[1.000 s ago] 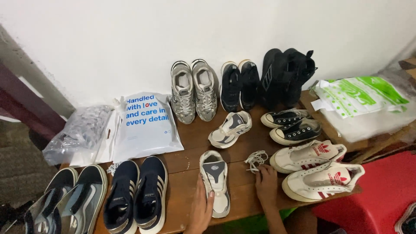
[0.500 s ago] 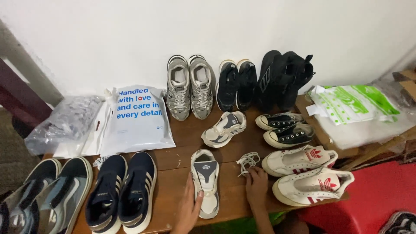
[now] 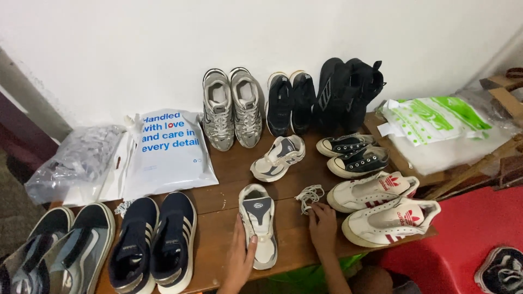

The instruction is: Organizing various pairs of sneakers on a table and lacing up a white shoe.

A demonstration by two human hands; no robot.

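My left hand [image 3: 240, 256] grips the side of a white and grey sneaker [image 3: 258, 223] that lies without laces near the front of the wooden table [image 3: 218, 188]. My right hand [image 3: 322, 227] rests on the table just right of it, its fingers pinching one end of a bunched white shoelace [image 3: 308, 195]. The matching sneaker [image 3: 277, 157] lies a little further back, tilted.
Pairs of shoes ring the table: silver runners [image 3: 231, 106], black sneakers [image 3: 291, 102], black high-tops [image 3: 348, 92], black canvas shoes [image 3: 351, 154], white and red shoes [image 3: 387, 207], navy striped shoes [image 3: 154, 239], grey shoes [image 3: 54, 250]. Plastic mailer bags [image 3: 163, 152] lie at left; a red stool [image 3: 468, 234] stands at right.
The view has shifted slightly. My left hand has come further up onto the sneaker's side, and my right hand has closed in on the shoelace.
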